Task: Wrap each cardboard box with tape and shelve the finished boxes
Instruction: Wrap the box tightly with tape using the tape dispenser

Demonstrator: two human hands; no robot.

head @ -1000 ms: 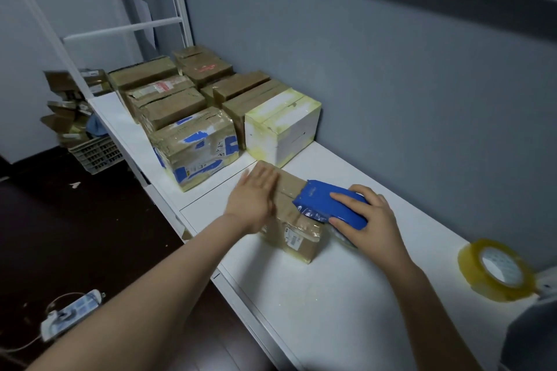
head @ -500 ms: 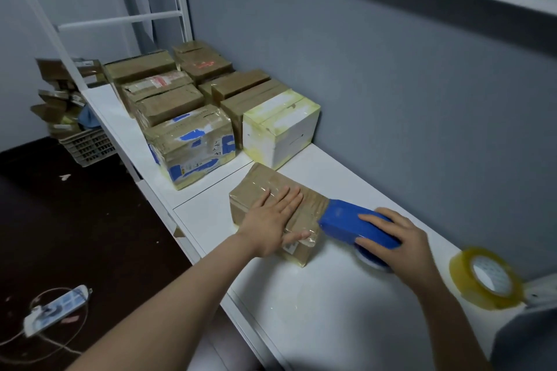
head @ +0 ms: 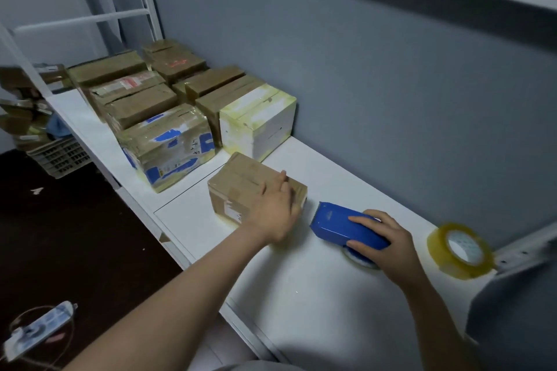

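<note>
Cardboard box [head: 241, 187] sits before us on the white shelf [head: 301, 286], brown, with clear tape shining over its top and a small label on its near face. Our left hand [head: 275, 215] lies on its near right corner, fingers stretched fairly straight across the top. The hand is blurred, so we cannot tell where the thumb is. Our right hand [head: 388, 242] grips the blue tape dispenser [head: 337, 224], fingers curled over its back and thumb on its near side. The dispenser rests on the shelf just to the right of the box, its toothed end pointing at the box with a narrow gap between them. A rim of its clear tape roll [head: 360, 260] shows under our right hand. Further right a yellowish spare tape roll [head: 459, 250] stands tilted on its edge near the grey wall [head: 391, 84]. Beyond the box, to the left, we see a cluster of taped boxes on the same shelf. A white box [head: 259, 120] with yellowed tape is nearest, against the wall. A box with blue markings [head: 168, 144] stands beside it toward the shelf's front edge, and several brown boxes [head: 135, 99] sit behind them. Down on the dark floor [head: 75, 235] a slatted crate [head: 60, 156] is piled with cardboard pieces, and a power strip [head: 36, 328] lies with its cord looped.
</note>
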